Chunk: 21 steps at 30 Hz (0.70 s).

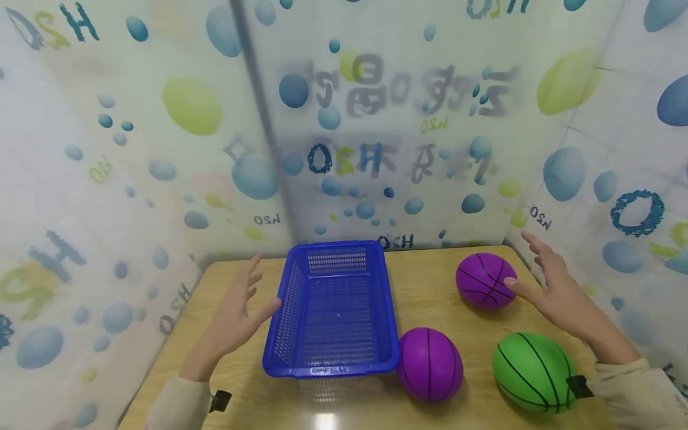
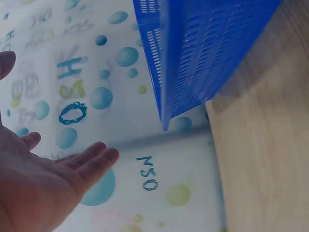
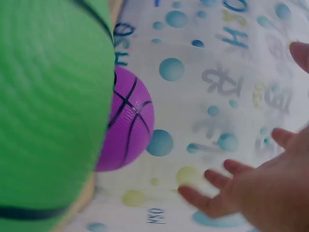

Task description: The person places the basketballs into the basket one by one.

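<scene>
A blue plastic basket (image 1: 338, 310) with perforated walls stands on the table, nothing inside it. My left hand (image 1: 236, 316) is raised at its left side, fingers spread, thumb overlapping the basket's left rim in the head view. In the left wrist view that hand (image 2: 48, 179) holds nothing, apart from the basket wall (image 2: 207, 53). My right hand (image 1: 559, 292) hovers at the right, fingers spread, its thumb overlapping the far purple ball (image 1: 484, 280). A green ball (image 1: 532, 370) lies below the right wrist. Another purple ball (image 1: 430, 364) sits against the basket's right side.
The wooden table (image 1: 236, 382) meets a patterned curtain (image 1: 398, 119) at the back, with more curtain on both sides. Near the right wrist camera the green ball (image 3: 48, 111) looms large, partly covering the purple ball (image 3: 130, 121).
</scene>
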Tool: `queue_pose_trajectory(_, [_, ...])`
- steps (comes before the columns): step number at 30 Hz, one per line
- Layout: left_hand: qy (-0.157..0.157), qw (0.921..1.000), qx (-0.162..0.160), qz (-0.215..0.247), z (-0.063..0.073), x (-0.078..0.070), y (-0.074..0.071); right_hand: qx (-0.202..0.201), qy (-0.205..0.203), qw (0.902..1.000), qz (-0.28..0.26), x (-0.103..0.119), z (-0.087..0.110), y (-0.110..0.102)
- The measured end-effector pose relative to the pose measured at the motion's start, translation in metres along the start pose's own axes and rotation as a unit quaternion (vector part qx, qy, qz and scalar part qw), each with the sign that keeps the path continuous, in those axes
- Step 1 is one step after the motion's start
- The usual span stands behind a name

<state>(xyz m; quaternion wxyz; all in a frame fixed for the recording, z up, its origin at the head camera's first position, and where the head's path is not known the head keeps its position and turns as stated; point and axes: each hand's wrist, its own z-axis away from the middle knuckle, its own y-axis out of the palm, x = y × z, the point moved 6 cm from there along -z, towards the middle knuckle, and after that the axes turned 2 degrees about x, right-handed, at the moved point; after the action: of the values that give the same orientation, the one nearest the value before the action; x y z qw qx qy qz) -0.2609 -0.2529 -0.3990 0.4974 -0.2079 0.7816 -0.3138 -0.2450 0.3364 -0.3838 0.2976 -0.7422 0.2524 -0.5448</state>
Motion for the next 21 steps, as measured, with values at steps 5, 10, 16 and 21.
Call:
queue_pose_trajectory(5, [0.005,0.9974,-0.007,0.071,0.008,0.013,0.006,-0.054,0.014,0.9949,-0.085,-0.015,0.015,-0.016])
queue_pose_trajectory(10, [0.001,0.9957,-0.01,0.093,0.013,0.02,0.013,-0.071,0.01,0.9929,-0.095,-0.021,0.022,-0.024])
queue_pose_trajectory(16, [-0.012,0.994,-0.01,0.108,0.027,0.031,0.034,-0.056,0.038,0.9938,-0.088,-0.032,0.033,-0.02])
queue_pose_trajectory(21, [-0.037,0.9872,-0.013,0.155,0.043,0.043,0.061,-0.038,0.071,0.9936,-0.079,-0.052,0.053,-0.008])
